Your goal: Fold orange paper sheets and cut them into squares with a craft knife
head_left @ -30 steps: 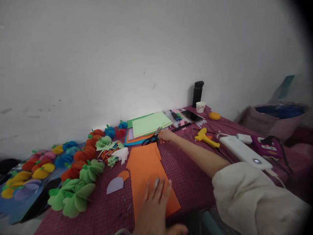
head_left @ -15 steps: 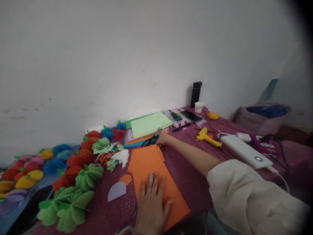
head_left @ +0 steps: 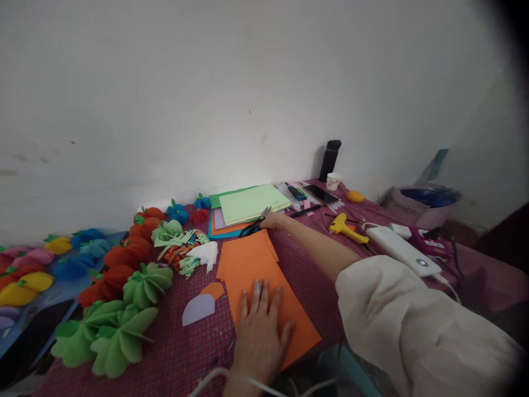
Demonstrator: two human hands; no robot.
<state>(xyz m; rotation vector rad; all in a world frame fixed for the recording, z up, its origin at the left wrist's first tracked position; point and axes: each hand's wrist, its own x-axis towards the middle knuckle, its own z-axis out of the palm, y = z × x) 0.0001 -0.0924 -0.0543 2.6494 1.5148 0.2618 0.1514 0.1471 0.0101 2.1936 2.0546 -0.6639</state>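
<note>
My left hand [head_left: 261, 325] lies flat on a large orange sheet of paper [head_left: 254, 264], fingers apart. Farther off, my right hand [head_left: 271, 221] has its fingers closed at the dark-handled scissors [head_left: 253, 226], by the near edge of the coloured paper stack. Its fingertips are partly hidden. The scissors' blades angle up toward the light green sheet [head_left: 252, 204] on top of that stack. Left of the orange sheet are a lilac half-round paper piece [head_left: 199, 310] and a small orange offcut [head_left: 213, 290].
Paper pumpkins [head_left: 128, 252] and paper scraps [head_left: 182, 253] crowd the left side. To the right lie a yellow glue gun [head_left: 347, 229], a white power bank [head_left: 400, 251] and a purple power strip [head_left: 430, 242]. A phone [head_left: 321, 194], paper cup [head_left: 334, 181] and black bottle [head_left: 329, 161] stand farther back.
My left hand has slid a little forward on the orange sheet and settled flat. My right hand stays by the scissors, now covering more of them. The view has shifted slightly.
</note>
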